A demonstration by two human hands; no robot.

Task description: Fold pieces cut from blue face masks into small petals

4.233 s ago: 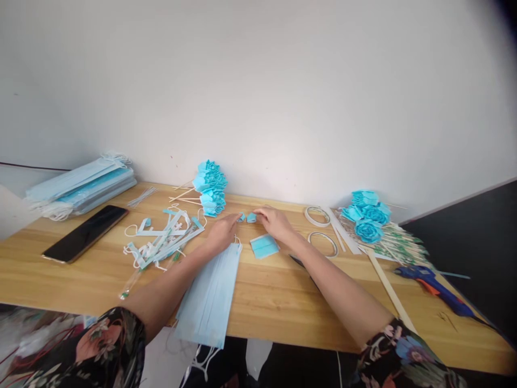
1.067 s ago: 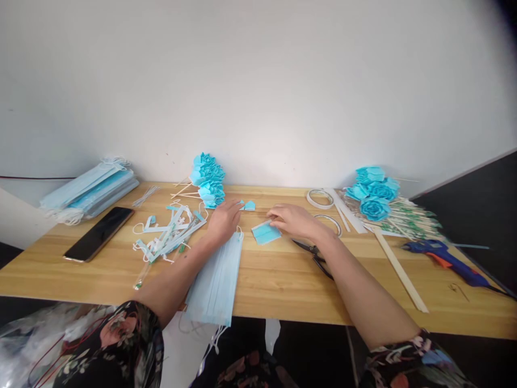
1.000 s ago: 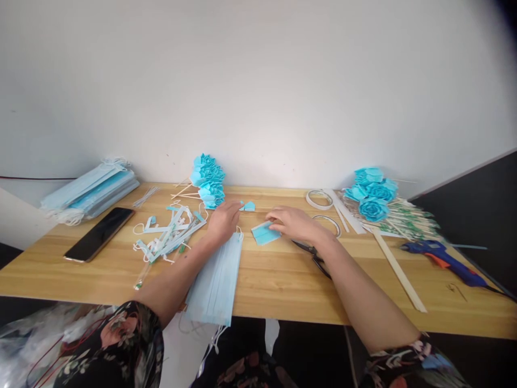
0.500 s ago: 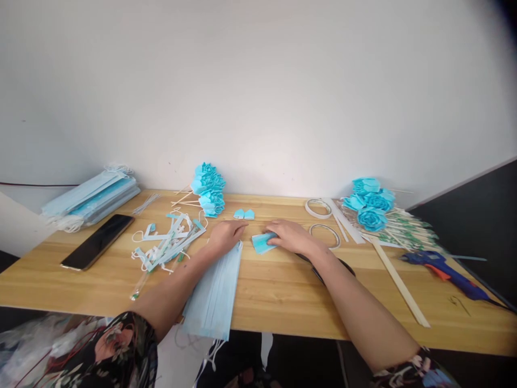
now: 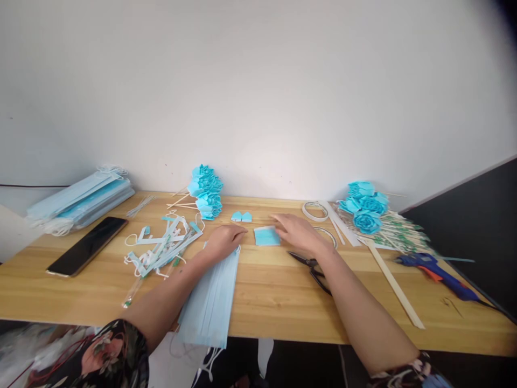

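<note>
A small pale blue piece of mask fabric [image 5: 266, 236] lies flat on the table between my hands. My right hand [image 5: 297, 233] is at its right edge, fingers stretched out and apart. My left hand [image 5: 226, 240] rests over the top end of a blue face mask [image 5: 212, 293], fingers curled together; whatever they may hold is hidden. That mask overhangs the table's front edge, its ear loops dangling. Beyond my hands sit two small blue cut pieces [image 5: 241, 216]. Black scissors [image 5: 309, 262] lie partly under my right forearm.
Left are stacked masks [image 5: 84, 196], a phone [image 5: 86, 247] and tangled mask offcuts [image 5: 165, 245]. Blue fabric flowers [image 5: 207, 191] stand near the wall, with more flowers [image 5: 367, 207] at right. Tape rolls [image 5: 315, 203], a wooden strip [image 5: 393, 283] and a blue glue gun [image 5: 438, 274] lie right.
My right hand has let go of the fabric piece and moved slightly right; the piece now lies flat. More of the scissors shows. My left hand stays nearly in place.
</note>
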